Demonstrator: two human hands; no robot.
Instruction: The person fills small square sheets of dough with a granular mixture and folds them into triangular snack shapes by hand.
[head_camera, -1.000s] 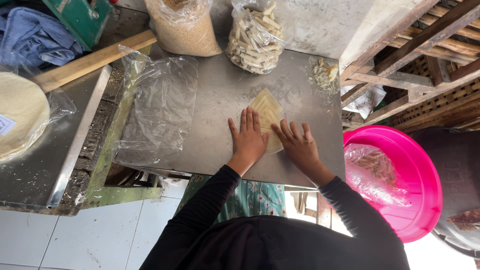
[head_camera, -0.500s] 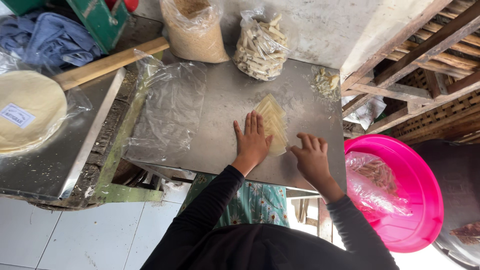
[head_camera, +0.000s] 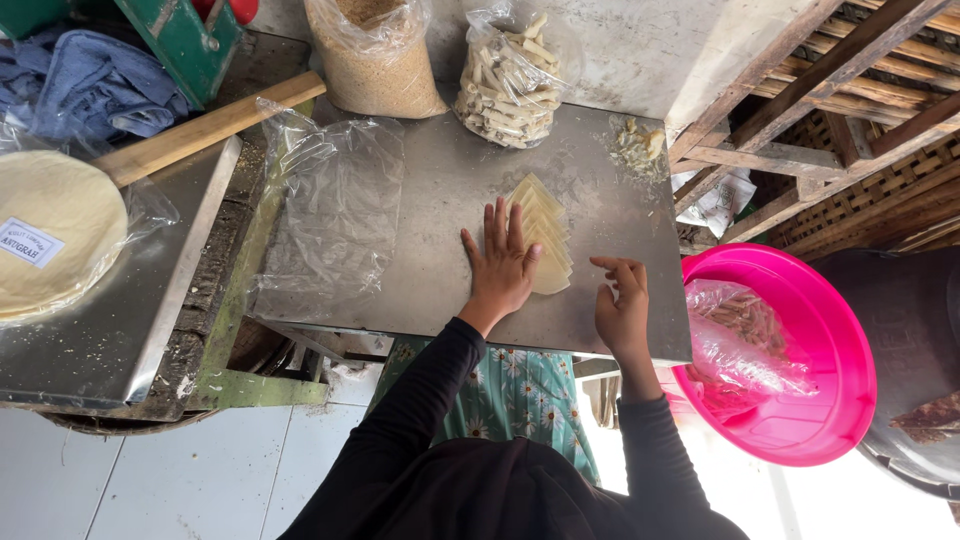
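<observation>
While the left hand (head_camera: 503, 262) lies flat, fingers spread, pinning the fanned pale wrapper sheets (head_camera: 543, 235) at frame centre, the right hand (head_camera: 620, 305) hovers half-curled and empty beside them, seemingly poised to peel one off.

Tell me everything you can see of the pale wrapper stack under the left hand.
The wrapper stack is a fanned pile of thin, pale yellow, dough-like sheets with pointed corners, lying flat on the metal table. The left hand lies spread on its near-left edge; the right hand is close beside it, contact unclear.
</observation>
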